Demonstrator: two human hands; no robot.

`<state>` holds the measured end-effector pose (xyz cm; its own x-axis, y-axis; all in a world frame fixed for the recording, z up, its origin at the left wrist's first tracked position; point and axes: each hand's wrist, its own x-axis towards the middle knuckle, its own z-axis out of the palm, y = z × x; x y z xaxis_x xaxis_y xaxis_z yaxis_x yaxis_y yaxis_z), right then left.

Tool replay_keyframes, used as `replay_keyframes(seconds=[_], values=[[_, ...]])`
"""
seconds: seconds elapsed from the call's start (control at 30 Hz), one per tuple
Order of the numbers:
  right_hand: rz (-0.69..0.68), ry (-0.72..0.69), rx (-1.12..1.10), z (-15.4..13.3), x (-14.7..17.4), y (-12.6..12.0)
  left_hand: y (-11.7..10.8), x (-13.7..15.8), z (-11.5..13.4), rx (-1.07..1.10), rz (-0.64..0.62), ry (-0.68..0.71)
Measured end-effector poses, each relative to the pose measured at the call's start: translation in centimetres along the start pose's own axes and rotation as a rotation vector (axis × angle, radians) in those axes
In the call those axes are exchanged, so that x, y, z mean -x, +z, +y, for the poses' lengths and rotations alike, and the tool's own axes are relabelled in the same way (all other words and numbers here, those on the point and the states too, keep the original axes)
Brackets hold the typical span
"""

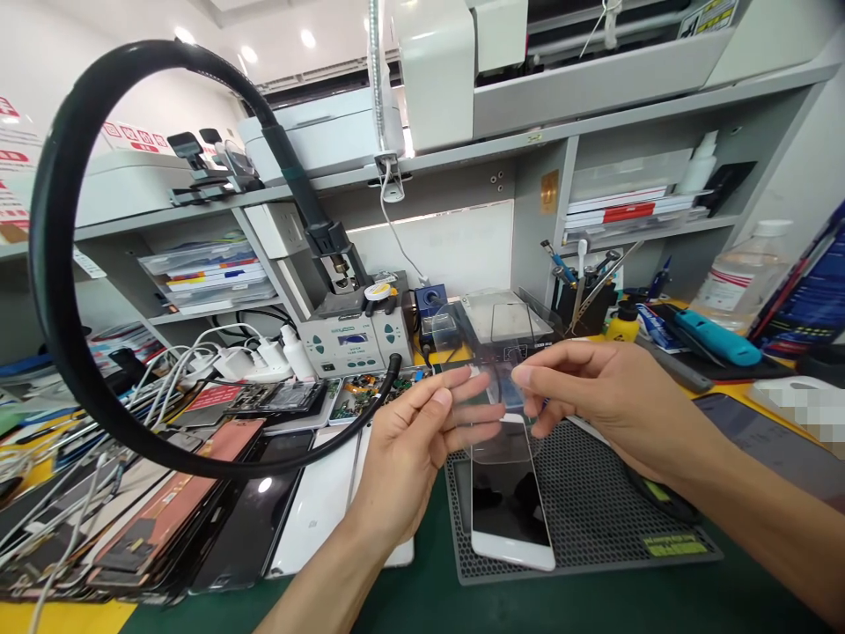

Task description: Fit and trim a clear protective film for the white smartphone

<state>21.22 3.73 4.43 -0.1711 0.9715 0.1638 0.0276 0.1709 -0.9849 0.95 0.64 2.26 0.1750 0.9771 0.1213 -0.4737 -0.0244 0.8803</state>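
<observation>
Above cluttered workbench [594, 608], both hands' fingers [462, 414] pinch what looks like clear film [502, 414] over white phone [511, 506].

hands [502, 401] pinching clear film [492, 387], white phone [508, 493] below

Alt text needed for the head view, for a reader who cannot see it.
Two bare hands, left hand and right hand, hold a clear protective film between their fingers above a white phone lying on a dark perforated mat. Stacked phone screens and a soldering station sit to the left on the green bench.
</observation>
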Motion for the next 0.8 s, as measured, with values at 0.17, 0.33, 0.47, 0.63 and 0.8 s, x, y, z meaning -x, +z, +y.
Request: replay_keyframes(seconds=[0.17,0.33,0.47,0.63,0.8], values=[[0.014,0.022,0.003,-0.13,0.06,0.09,-0.10,0.00,-0.17,-0.036,-0.029,0.041],[0.013,0.037,0.016,-0.28,0.15,0.06,-0.21,-0.01,-0.21,-0.059,-0.037,0.044],[0.003,0.033,0.023,-0.05,0.19,-0.08,-0.17,-0.01,-0.25,-0.058,-0.030,0.060],[-0.002,0.028,0.023,0.17,-0.02,-0.17,0.00,-0.02,-0.27,-0.052,-0.026,0.063],[0.010,0.031,0.024,0.07,-0.14,-0.09,0.01,0.09,-0.30,-0.053,-0.028,0.065]])
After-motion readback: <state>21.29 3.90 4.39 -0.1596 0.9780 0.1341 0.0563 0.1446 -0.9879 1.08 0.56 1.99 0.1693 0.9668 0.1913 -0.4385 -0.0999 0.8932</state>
